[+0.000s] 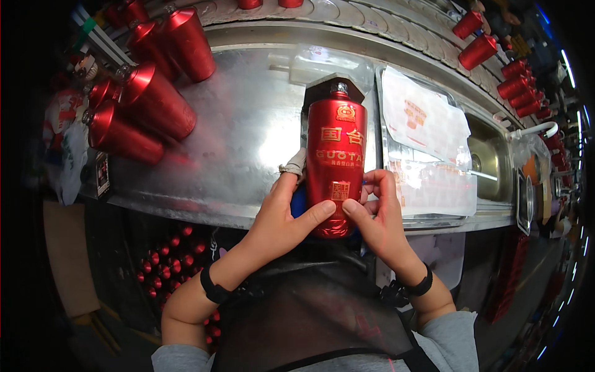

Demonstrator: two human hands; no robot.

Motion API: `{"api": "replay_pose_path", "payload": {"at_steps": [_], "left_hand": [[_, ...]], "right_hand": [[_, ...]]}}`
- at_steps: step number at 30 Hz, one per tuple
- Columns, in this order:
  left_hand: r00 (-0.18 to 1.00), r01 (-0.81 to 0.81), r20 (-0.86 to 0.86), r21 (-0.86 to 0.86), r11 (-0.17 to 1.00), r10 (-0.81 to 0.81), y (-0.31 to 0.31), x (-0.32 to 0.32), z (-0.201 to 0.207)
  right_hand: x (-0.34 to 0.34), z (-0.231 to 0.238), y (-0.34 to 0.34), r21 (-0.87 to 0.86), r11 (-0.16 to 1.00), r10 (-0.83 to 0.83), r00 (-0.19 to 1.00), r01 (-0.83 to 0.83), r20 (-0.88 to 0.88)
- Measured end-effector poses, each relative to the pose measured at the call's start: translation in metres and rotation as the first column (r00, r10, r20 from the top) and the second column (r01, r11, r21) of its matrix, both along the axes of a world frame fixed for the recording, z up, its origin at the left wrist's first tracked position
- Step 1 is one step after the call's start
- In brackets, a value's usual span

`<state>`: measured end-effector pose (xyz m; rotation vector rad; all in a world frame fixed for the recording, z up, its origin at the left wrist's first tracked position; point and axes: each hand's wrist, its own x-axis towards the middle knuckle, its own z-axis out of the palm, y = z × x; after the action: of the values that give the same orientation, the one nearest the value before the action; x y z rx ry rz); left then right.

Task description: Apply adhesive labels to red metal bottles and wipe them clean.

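Observation:
A red bottle [336, 139] with gold lettering and a small square gold-and-red label [341, 190] lies in front of me, its clear-topped neck pointing away. My left hand [282, 214] is closed round its left side, thumb on the lower front below the label; a whitish cover is on a fingertip. From the right, my right hand [382, 217] grips the bottle, its thumb pressed just beneath the label and its fingers curled at the side. Behind the neck shows a dark angular holder [316, 94]. Something blue [299, 201] peeks out under my left hand.
Several red bottles stand on the metal table [229, 124] at left. Printed sticker sheets [427, 127] lie on a tray at right, beside a sink [489, 149] with a white tap [545, 129]. A slatted conveyor [372, 25] carrying red bottles runs along the back.

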<state>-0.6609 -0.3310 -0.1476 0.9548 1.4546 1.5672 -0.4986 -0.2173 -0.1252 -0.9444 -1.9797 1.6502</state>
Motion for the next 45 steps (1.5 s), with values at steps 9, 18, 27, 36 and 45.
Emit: {"api": "replay_pose_path", "payload": {"at_steps": [9,18,27,36,45], "left_hand": [[0.972,0.123,0.204,-0.034,0.992,-0.113,-0.008,-0.014,0.000],[0.988,0.102,0.115,0.020,0.995,-0.104,-0.009,-0.010,-0.001],[0.993,0.078,0.083,0.051,0.996,-0.082,-0.008,-0.005,-0.006],[0.998,-0.041,-0.037,0.031,0.999,0.042,-0.014,-0.004,-0.016],[0.961,-0.097,-0.276,-0.271,0.958,0.019,0.009,0.007,0.014]], "right_hand": [[0.012,-0.009,0.009,-0.183,0.981,0.038,0.992,-0.059,-0.120],[0.013,-0.007,0.008,-0.256,0.965,0.030,0.991,-0.064,-0.131],[0.014,-0.006,0.005,-0.142,0.987,0.063,0.993,-0.076,-0.096],[0.003,-0.008,0.000,-0.035,0.997,0.063,0.998,-0.064,-0.027],[-0.002,-0.004,0.012,0.008,0.997,-0.082,0.994,0.083,-0.076]]}}
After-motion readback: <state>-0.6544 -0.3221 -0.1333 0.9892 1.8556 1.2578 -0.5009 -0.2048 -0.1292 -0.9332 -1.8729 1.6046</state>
